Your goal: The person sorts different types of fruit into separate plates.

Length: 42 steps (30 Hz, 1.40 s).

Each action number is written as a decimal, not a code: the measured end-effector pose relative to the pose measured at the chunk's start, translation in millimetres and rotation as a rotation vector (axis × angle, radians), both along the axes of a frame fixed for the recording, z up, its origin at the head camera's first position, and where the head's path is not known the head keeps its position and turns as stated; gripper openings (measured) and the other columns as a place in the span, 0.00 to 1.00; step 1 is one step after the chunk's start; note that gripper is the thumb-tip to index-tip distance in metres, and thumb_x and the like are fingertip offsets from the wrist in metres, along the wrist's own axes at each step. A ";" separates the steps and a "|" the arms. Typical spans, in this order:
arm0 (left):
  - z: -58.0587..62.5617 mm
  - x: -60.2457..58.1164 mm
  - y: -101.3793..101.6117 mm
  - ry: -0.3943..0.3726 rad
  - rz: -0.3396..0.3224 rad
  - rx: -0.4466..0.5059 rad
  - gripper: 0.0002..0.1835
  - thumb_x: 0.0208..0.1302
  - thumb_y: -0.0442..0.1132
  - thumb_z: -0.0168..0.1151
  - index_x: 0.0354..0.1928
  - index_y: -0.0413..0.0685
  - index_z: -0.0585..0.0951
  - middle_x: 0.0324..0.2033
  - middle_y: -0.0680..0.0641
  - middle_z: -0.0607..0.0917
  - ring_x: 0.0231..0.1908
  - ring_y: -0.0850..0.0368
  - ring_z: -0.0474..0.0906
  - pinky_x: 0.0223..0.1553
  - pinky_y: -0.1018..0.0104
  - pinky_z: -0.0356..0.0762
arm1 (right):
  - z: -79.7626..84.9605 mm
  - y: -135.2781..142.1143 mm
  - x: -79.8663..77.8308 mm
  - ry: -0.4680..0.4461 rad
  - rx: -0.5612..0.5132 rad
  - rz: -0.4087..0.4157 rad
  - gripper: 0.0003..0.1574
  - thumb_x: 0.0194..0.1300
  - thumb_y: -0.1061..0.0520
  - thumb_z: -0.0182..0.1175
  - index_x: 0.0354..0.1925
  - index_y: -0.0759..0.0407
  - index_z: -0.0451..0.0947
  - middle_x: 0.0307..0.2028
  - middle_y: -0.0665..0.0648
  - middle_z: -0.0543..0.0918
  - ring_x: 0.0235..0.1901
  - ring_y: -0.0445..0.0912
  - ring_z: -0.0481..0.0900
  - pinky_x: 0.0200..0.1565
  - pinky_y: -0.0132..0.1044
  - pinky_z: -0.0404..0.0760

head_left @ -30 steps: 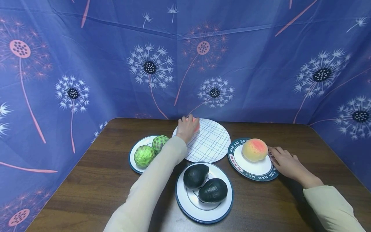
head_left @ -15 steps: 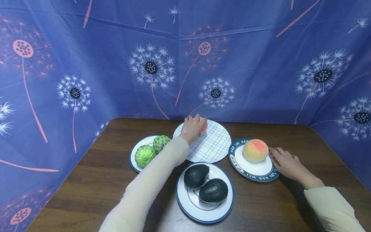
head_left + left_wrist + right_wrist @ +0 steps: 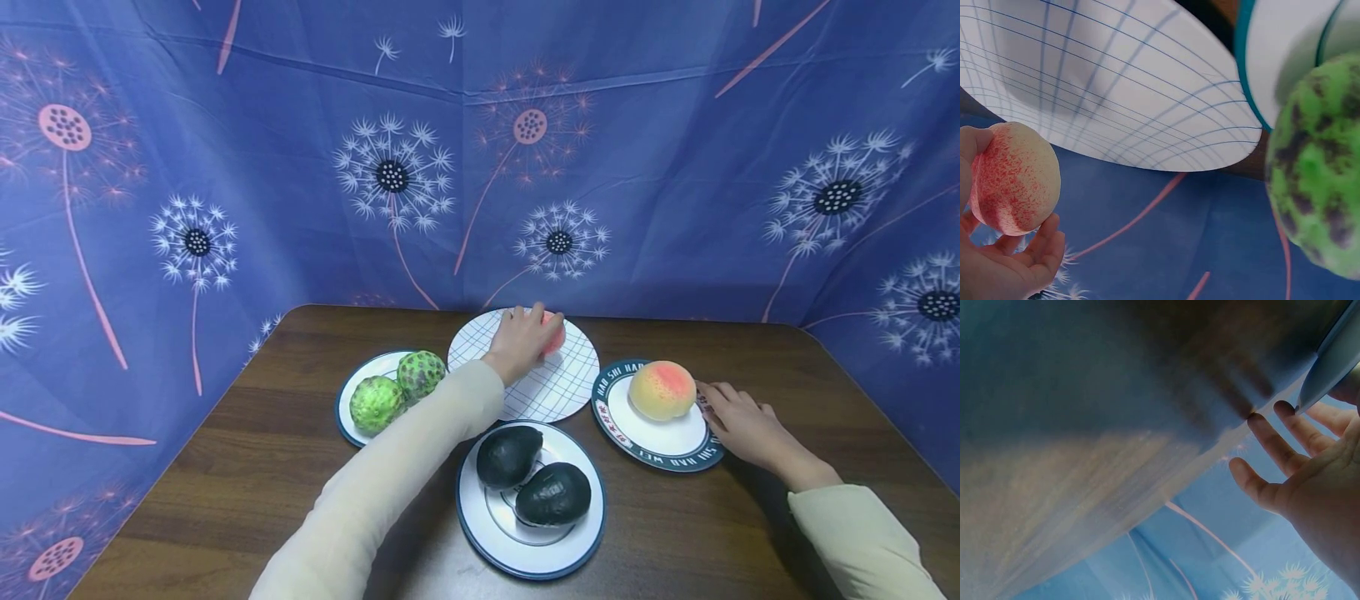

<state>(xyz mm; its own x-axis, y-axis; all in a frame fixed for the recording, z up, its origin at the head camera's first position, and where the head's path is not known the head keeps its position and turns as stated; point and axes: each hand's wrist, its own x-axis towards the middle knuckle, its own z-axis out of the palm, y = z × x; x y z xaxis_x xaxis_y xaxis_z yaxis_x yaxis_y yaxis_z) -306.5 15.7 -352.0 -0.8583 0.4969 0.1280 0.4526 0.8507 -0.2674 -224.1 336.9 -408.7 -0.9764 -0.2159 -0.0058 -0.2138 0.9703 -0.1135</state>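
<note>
My left hand (image 3: 521, 343) holds a pink-and-cream peach (image 3: 1017, 178) with its thumb and curled fingers. In the head view this peach overlaps the right half of a white plate with blue grid lines (image 3: 536, 396), partly hidden by the fingers. At the right, a larger yellow-red peach (image 3: 662, 390) sits on a green-rimmed, lettered plate (image 3: 667, 460). My right hand (image 3: 753, 429) lies at that plate's right rim, fingers extended and loosely bent. The right wrist view shows its fingertips (image 3: 1257, 419) close to the tabletop and the plate's edge.
Two green, dark-spotted fruits (image 3: 377, 404) lie on a blue-rimmed plate (image 3: 347, 421) at left, partly behind my left sleeve. Nearer me, two dark avocados (image 3: 553, 493) lie on another blue-rimmed plate (image 3: 525, 560). A blue dandelion-print cloth (image 3: 645, 192) hangs behind the wooden table (image 3: 202, 492).
My left hand has moved right across the grid plate, carrying the peach from its left side to its right half. The right hand and the other plates have stayed put.
</note>
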 end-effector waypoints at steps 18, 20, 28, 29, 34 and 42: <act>2.7 30.9 30.9 0.009 -0.168 -0.027 0.42 0.53 0.56 0.63 0.67 0.64 0.53 0.60 0.48 0.64 0.53 0.50 0.69 0.56 0.59 0.70 | 0.3 0.2 1.2 -0.017 -0.012 -0.002 0.33 0.62 0.56 0.53 0.62 0.69 0.58 0.55 0.75 0.65 0.53 0.71 0.62 0.46 0.74 0.59; 3.2 34.3 33.8 0.008 -0.191 -0.023 0.42 0.53 0.56 0.63 0.67 0.64 0.53 0.60 0.48 0.64 0.53 0.50 0.69 0.56 0.58 0.70 | 0.4 -0.2 1.2 -0.018 -0.013 -0.007 0.33 0.62 0.56 0.53 0.62 0.69 0.58 0.55 0.74 0.65 0.53 0.71 0.62 0.46 0.74 0.58; 4.1 45.9 45.8 -0.023 -0.276 -0.016 0.41 0.53 0.57 0.63 0.66 0.65 0.54 0.58 0.50 0.65 0.53 0.52 0.69 0.57 0.58 0.68 | 0.3 -0.2 0.5 -0.019 -0.008 -0.005 0.33 0.62 0.56 0.53 0.61 0.69 0.58 0.54 0.75 0.65 0.52 0.71 0.62 0.46 0.74 0.59; 4.5 47.6 47.4 -0.030 -0.283 -0.023 0.41 0.52 0.58 0.63 0.66 0.65 0.53 0.58 0.50 0.65 0.53 0.52 0.69 0.57 0.58 0.68 | 0.3 -0.1 0.4 -0.018 -0.008 -0.004 0.33 0.62 0.56 0.53 0.61 0.69 0.58 0.54 0.75 0.65 0.52 0.71 0.62 0.46 0.74 0.59; 6.0 55.8 54.3 -0.052 -0.307 -0.083 0.41 0.52 0.61 0.61 0.66 0.68 0.53 0.59 0.51 0.64 0.54 0.52 0.68 0.58 0.59 0.68 | -0.5 0.5 -0.4 -0.016 -0.006 -0.005 0.33 0.62 0.56 0.53 0.61 0.69 0.58 0.54 0.75 0.65 0.52 0.71 0.62 0.46 0.74 0.59; 7.2 64.1 61.1 -0.103 -0.354 -0.079 0.41 0.51 0.59 0.62 0.65 0.68 0.53 0.60 0.52 0.64 0.56 0.53 0.67 0.59 0.59 0.67 | 0.2 0.2 -0.5 -0.021 -0.008 -0.009 0.33 0.63 0.56 0.53 0.61 0.69 0.58 0.54 0.75 0.65 0.53 0.71 0.62 0.46 0.74 0.58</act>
<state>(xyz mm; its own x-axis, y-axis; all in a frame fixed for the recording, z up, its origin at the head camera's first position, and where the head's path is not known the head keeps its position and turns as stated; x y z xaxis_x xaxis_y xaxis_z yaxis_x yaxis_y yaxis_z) -242.5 76.8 -344.7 -0.6378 0.7702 -0.0007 0.7431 0.6152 -0.2634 -224.6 337.2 -408.5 -0.9779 -0.2075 -0.0249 -0.2028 0.9711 -0.1260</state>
